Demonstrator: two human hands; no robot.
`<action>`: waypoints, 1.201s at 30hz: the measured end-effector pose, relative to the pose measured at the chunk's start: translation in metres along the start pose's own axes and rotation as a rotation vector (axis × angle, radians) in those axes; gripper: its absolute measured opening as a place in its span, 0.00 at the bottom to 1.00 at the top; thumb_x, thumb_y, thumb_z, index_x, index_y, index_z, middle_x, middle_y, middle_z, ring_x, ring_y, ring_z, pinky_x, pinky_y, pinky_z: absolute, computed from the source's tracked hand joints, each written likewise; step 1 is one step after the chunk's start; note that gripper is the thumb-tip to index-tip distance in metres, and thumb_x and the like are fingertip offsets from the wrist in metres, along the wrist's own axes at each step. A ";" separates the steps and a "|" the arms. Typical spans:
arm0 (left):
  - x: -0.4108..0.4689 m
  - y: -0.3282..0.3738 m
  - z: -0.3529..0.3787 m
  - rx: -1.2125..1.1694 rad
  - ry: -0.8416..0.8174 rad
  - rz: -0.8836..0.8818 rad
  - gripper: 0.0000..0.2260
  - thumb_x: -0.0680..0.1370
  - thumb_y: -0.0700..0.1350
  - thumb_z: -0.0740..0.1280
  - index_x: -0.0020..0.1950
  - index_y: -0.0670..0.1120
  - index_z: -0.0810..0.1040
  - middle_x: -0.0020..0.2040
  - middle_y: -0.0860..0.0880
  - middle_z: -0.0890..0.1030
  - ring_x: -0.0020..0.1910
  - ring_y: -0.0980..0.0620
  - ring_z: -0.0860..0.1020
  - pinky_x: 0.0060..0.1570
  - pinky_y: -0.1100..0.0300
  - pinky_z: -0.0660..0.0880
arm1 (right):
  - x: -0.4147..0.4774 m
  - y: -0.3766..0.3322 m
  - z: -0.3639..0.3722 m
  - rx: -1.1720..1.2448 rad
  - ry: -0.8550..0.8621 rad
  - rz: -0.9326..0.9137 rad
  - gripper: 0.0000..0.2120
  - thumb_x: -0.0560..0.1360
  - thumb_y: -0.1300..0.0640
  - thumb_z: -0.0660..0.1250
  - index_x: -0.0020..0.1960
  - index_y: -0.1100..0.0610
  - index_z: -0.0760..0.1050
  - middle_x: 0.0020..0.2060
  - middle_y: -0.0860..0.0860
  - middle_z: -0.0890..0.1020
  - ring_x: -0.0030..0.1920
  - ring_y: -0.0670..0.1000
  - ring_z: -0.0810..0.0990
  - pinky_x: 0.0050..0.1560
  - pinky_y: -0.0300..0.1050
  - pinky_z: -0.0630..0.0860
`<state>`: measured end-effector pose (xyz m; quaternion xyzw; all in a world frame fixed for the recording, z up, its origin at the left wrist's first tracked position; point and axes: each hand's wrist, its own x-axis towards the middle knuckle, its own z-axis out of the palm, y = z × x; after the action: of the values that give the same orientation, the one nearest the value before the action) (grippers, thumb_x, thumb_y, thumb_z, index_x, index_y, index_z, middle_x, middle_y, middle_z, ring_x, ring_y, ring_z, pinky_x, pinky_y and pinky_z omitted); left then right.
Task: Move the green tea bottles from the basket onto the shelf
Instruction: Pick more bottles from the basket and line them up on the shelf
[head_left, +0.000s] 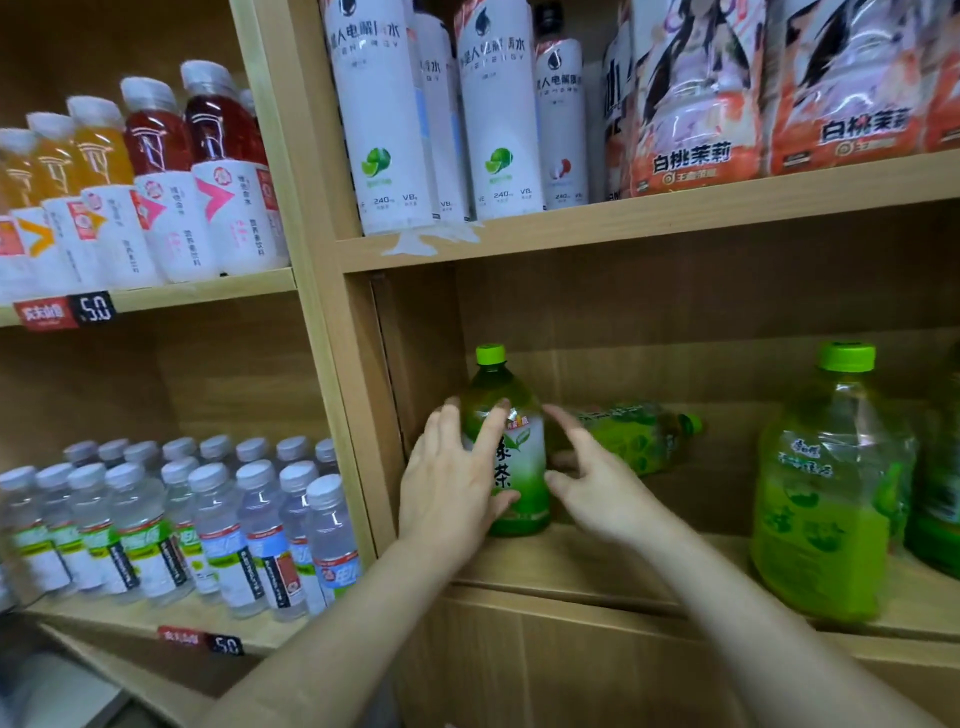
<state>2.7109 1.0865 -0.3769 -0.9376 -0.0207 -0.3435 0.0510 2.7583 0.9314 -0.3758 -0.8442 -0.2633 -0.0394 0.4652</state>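
Note:
A green tea bottle (511, 447) with a green cap stands upright at the left end of the wooden shelf (597, 566). My left hand (452, 483) wraps around its left side, fingers on the label. My right hand (587, 478) is just right of the bottle with fingers spread, close to it but not clearly gripping. Behind my right hand a second green tea bottle (639, 436) lies on its side. A large green tea bottle (831, 488) stands further right. The basket is out of view.
The shelf above carries white drink bottles (384, 119) and orange-labelled packs (696, 98). The left bay holds juice bottles (156, 171) above and several small water bottles (208, 530) below. Another green bottle (940, 499) stands at the right edge.

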 end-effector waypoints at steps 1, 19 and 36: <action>0.005 -0.001 0.002 0.028 0.010 0.026 0.42 0.70 0.60 0.70 0.74 0.54 0.47 0.74 0.40 0.56 0.73 0.43 0.57 0.69 0.54 0.62 | 0.007 0.004 -0.005 -0.090 0.027 0.014 0.33 0.76 0.58 0.62 0.74 0.40 0.52 0.65 0.53 0.75 0.64 0.55 0.74 0.64 0.47 0.71; 0.107 -0.018 0.061 0.146 -0.140 0.025 0.32 0.79 0.40 0.62 0.75 0.62 0.52 0.74 0.33 0.58 0.72 0.35 0.62 0.65 0.47 0.67 | 0.025 0.028 -0.023 -0.561 -0.079 0.080 0.31 0.74 0.54 0.67 0.73 0.39 0.58 0.76 0.51 0.54 0.76 0.63 0.48 0.73 0.57 0.54; 0.064 0.090 0.015 -0.439 -0.767 -0.243 0.47 0.69 0.72 0.61 0.78 0.49 0.46 0.76 0.43 0.62 0.71 0.41 0.66 0.67 0.51 0.67 | -0.097 0.025 -0.052 -0.323 0.680 -0.215 0.19 0.70 0.66 0.68 0.58 0.51 0.75 0.52 0.48 0.77 0.52 0.48 0.75 0.54 0.36 0.71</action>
<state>2.7761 0.9989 -0.3544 -0.9763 -0.0746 0.0289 -0.2009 2.6969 0.8390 -0.3957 -0.8130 -0.1715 -0.4062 0.3803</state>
